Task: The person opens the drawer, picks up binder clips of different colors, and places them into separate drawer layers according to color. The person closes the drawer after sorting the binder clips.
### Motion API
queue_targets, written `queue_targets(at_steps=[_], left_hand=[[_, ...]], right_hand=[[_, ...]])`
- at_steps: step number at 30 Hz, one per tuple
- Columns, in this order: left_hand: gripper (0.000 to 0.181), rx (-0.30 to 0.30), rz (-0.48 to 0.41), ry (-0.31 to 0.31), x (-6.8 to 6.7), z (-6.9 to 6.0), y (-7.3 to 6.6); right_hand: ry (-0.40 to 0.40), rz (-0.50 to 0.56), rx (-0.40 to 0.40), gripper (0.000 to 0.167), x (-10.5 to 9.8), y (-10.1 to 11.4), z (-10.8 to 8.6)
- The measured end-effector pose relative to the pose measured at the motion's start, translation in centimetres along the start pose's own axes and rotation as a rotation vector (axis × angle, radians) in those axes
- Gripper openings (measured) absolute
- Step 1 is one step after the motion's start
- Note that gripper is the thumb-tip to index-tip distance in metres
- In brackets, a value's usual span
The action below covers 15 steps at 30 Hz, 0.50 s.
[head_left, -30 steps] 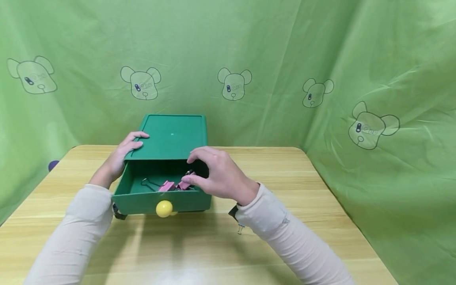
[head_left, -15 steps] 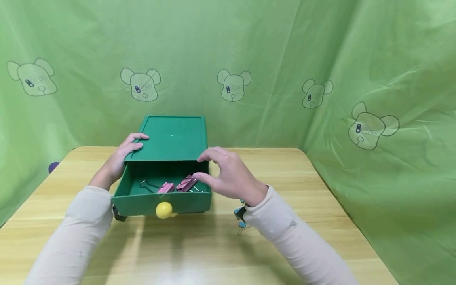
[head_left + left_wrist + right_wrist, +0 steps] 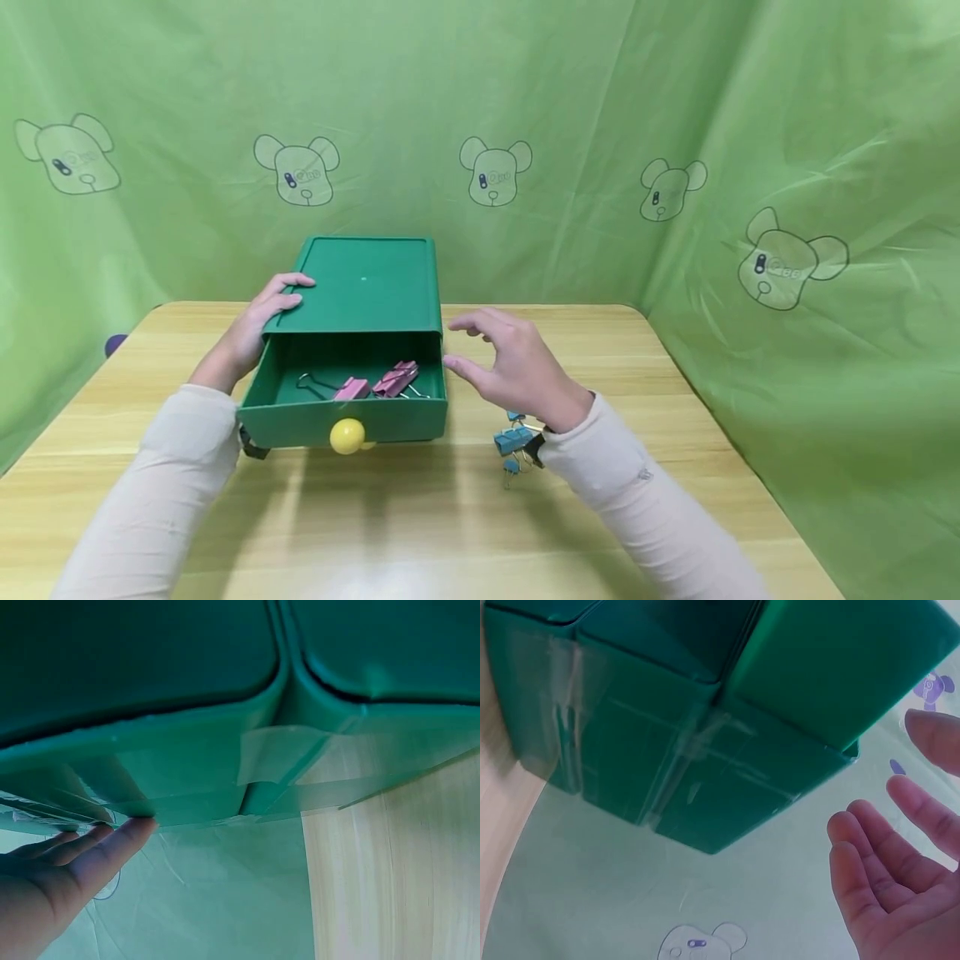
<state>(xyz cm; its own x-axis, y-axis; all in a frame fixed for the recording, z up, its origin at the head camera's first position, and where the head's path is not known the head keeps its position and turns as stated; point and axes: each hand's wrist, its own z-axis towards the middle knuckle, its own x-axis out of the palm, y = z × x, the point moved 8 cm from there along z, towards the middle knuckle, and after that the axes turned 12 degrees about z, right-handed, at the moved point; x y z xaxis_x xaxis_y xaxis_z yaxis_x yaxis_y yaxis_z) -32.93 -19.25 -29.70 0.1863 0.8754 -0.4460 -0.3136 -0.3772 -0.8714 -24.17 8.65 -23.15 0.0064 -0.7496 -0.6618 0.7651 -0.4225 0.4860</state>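
A green drawer cabinet (image 3: 367,287) stands on the table with its top drawer (image 3: 281,427) pulled out, a yellow knob (image 3: 347,436) on the front. Two pink binder clips lie in that drawer: one (image 3: 352,389) near the middle, the other (image 3: 396,379) to its right. My left hand (image 3: 251,329) rests against the cabinet's left side and top edge; the left wrist view shows its fingertips on the green wall. Just right of the cabinet, my right hand (image 3: 517,362) hovers apart from it, fingers loosely bent and holding nothing.
Several blue binder clips (image 3: 513,440) sit right of the cabinet, below my right wrist and partly hidden by it. Clear tape (image 3: 697,742) runs over the cabinet's side. A green curtain (image 3: 585,100) with bear drawings encloses the wooden table (image 3: 405,533).
My right hand has drawn back rightward out of the drawer, uncovering the right pink clip and the blue clips on the table. The left hand has stayed on the cabinet.
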Motion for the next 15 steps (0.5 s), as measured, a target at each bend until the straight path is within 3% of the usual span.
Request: queue_targets(at_steps=[15], left_hand=[[0.027,0.005,-0.013,0.006,0.0,0.1,-0.1]], right_hand=[[-0.038,-0.072,0.110,0.028,-2.2,-3.3,-3.1]])
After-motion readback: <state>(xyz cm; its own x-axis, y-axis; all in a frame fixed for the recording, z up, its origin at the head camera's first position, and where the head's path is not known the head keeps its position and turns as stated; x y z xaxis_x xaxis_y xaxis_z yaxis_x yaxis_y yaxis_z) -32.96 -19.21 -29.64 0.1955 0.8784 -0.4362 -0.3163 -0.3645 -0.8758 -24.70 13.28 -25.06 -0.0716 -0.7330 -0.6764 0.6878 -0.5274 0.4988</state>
